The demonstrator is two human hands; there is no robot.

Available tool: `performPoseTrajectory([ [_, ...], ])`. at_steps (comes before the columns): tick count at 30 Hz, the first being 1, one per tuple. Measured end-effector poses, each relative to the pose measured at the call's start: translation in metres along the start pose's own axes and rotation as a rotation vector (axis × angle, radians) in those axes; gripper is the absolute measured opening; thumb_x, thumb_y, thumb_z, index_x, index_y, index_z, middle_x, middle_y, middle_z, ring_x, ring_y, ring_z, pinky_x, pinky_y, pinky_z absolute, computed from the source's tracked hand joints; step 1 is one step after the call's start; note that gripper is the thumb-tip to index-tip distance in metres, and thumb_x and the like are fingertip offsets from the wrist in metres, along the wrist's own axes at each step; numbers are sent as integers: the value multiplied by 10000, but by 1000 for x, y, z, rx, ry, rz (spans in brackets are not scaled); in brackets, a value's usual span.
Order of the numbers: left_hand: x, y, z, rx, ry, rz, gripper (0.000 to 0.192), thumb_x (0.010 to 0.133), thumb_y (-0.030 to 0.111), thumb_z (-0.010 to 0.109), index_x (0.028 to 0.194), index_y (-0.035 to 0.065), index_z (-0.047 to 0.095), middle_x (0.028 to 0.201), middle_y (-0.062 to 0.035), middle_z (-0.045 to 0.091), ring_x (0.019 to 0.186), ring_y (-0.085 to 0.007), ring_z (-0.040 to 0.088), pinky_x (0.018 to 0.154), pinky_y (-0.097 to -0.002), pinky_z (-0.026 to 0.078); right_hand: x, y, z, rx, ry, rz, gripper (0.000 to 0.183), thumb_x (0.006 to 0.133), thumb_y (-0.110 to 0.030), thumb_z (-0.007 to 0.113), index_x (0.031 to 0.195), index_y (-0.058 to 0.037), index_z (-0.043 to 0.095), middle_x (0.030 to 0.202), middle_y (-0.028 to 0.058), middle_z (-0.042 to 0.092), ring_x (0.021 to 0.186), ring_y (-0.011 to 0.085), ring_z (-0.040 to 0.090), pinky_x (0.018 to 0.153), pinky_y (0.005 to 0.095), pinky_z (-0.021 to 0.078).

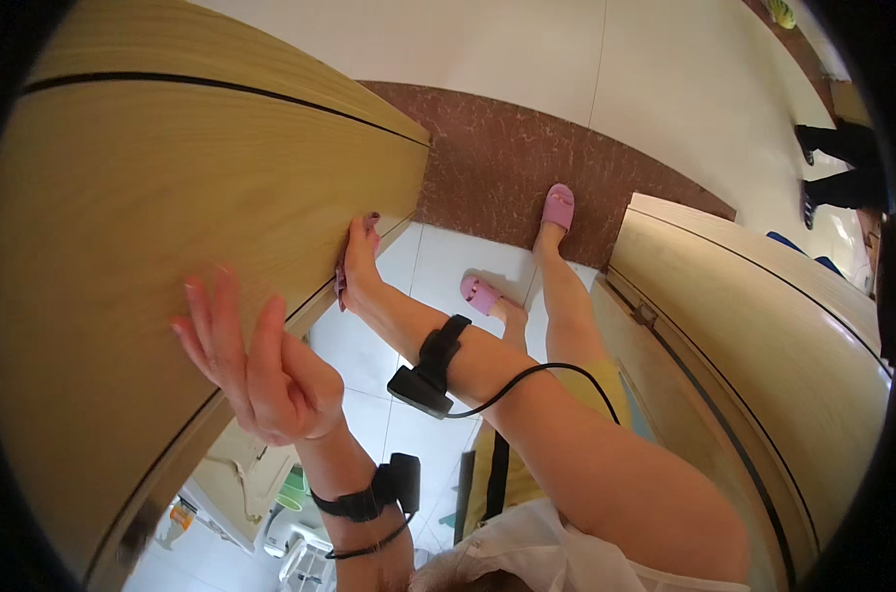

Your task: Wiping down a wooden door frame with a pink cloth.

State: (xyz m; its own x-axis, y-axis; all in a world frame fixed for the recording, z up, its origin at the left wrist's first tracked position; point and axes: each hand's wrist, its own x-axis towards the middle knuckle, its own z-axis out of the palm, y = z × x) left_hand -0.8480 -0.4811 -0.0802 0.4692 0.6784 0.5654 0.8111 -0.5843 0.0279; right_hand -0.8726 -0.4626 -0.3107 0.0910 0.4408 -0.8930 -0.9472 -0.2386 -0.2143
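Note:
My right hand (360, 259) presses a crumpled pinkish-purple cloth (340, 278) against a light wood-grain door (196, 192), close to the door's edge. Bits of the cloth show on both sides of the fingers; the rest is hidden under the hand. Nearer to me, my left hand (263, 362) is raised in front of the same door, palm partly up, fingers apart and slightly curled, holding nothing. Whether its fingertips touch the door I cannot tell. Each forearm bears a black strap with a small black device and a cable.
My feet in pink slippers (559, 206) stand at a brown stone threshold (492, 163). Light wood trim with a metal latch plate (644, 314) is on the right. A person in black trousers (843, 166) stands beyond. Green basins (292, 490) and white fixtures are at lower left.

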Motion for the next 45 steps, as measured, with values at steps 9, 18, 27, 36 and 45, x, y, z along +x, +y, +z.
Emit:
performPoseTrajectory([
  [9, -67, -9, 85, -303, -123, -269, 249, 871, -74, 382, 928, -77, 625, 1139, -276, 612, 1001, -390, 638, 875, -449, 538, 98, -47, -16, 155, -131, 158, 719, 948, -539, 389, 1469, -82, 200, 1497, 156, 244, 1381, 287, 242, 1129, 381, 203],
  [18, -64, -10, 105, -268, -75, -297, 246, 901, -52, 371, 987, -117, 592, 1181, -303, 571, 1045, -378, 606, 862, -409, 552, 32, -50, 11, -633, -456, -1028, 549, 1017, -285, 255, 1482, -11, 156, 1557, 206, 68, 1444, 342, 74, 1170, 415, 82],
  [27, -75, -10, 147, -296, -182, -355, 258, 886, -61, 364, 978, -125, 596, 1201, -291, 566, 1077, -360, 595, 876, -391, 540, 245, -105, -65, 522, -696, 396, 604, 1013, -426, 299, 1523, -189, 80, 1585, 58, 12, 1444, 225, 84, 1163, 340, 84],
  [36, 2, 24, 135, -415, -149, -425, 231, 823, -139, 406, 920, -106, 613, 1123, -281, 613, 1007, -360, 631, 850, -385, 543, 50, -120, 11, -465, -530, -464, 533, 1016, -269, 363, 1480, -40, 237, 1557, 102, 204, 1392, 217, 271, 1121, 311, 228],
  [45, 164, 74, 121, -907, 79, -755, 198, 884, -35, 460, 994, -52, 623, 1188, -185, 613, 1118, -244, 571, 930, -334, 463, -68, -369, -9, 323, -802, 320, 595, 957, -520, 409, 1327, -57, 454, 1255, 149, 567, 1113, 306, 573, 957, 470, 461],
])
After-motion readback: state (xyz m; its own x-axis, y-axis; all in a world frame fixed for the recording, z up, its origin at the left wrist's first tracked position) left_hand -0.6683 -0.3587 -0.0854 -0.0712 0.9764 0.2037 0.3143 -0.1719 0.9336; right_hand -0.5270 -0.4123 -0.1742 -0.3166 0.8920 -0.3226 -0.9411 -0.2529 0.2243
